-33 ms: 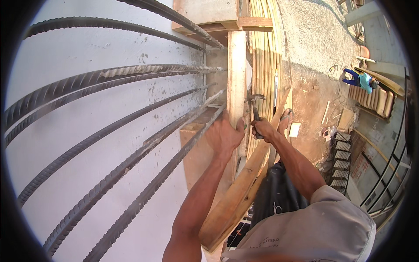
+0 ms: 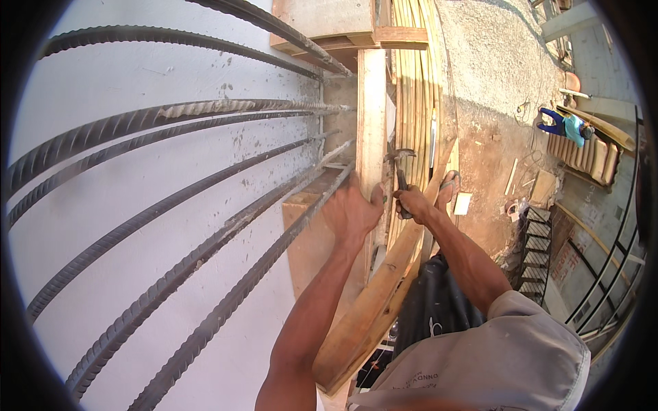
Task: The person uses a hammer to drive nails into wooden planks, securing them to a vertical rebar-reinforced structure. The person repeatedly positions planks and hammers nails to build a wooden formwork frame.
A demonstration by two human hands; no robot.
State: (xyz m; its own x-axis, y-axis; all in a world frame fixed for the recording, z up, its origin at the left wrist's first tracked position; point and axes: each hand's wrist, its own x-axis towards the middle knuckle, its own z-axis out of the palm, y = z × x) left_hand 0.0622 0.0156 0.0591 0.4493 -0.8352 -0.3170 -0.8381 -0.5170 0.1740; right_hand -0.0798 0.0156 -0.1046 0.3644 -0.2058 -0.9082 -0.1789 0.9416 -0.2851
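Right hand tightly curled, the hammer is being gripped, its head toward twelve o'clock. At eleven o'clock, the timber is being spanned by the half-open left hand, though firm grip cannot be told. Scarcely any shift is being shown since the earlier picture; a steady hold, not a blow, is being suggested.

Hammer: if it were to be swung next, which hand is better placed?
Probably the right hand: it grips the hammer, which in this view is just right of the board. The left hand rests against that board.
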